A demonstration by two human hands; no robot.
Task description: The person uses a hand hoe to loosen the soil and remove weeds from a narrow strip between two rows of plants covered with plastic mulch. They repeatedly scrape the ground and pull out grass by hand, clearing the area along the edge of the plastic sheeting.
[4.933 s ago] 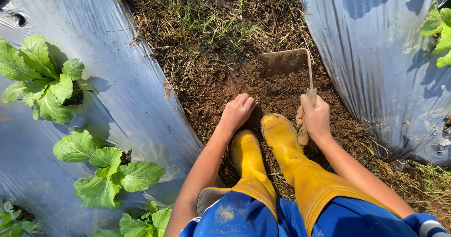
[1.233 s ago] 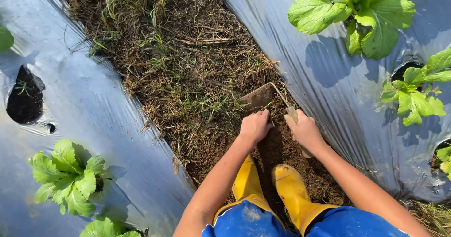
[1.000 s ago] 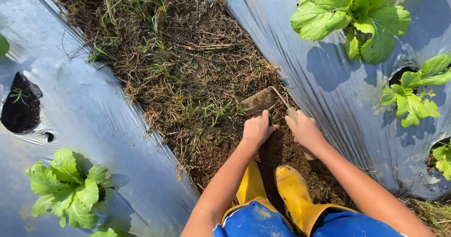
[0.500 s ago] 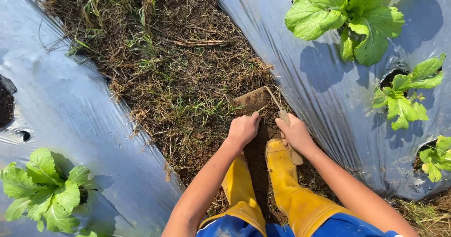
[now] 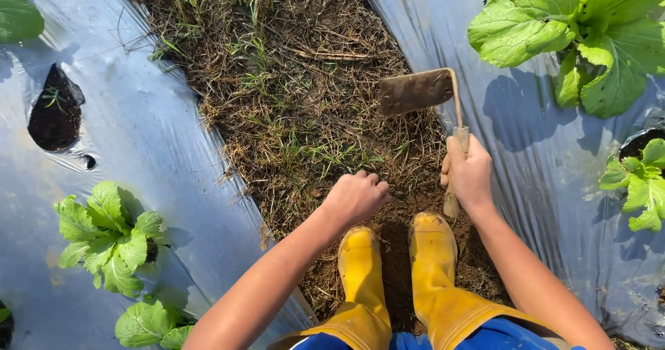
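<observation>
Two sheets of silvery plastic mulch (image 5: 152, 149) either side of a strip of dry brown straw and sparse green grass (image 5: 291, 107), seen from the head camera in bright sun outdoors, with darker bare soil (image 5: 398, 253) at the near end of the strip. Set in the left sheet: a small leafy green plant (image 5: 107, 235), another at the bottom edge (image 5: 149, 324), and a dark planting hole with a tiny sprout (image 5: 54, 107). On the right sheet: a large broad-leaved green plant (image 5: 575, 35) casting shadow on the plastic, and a smaller one (image 5: 637, 184) near the right edge. At the bottom, two yellow rubber boots (image 5: 395, 281) planted on the bare soil, blue trousers above them. Right hand (image 5: 471, 177) clenched round the pale wooden handle of a small hand hoe (image 5: 415, 92), rusty flat rectangular blade held just above the straw, ahead and slightly left of the fist, joined to the handle by a thin bent metal neck; handle end sticking out below the fist, beside the right boot. Left hand (image 5: 357, 196) curled into a loose fist, holding nothing visible, low over the edge of the grass just ahead of the left boot, near the right hand but apart from it, and well short of the blade.
</observation>
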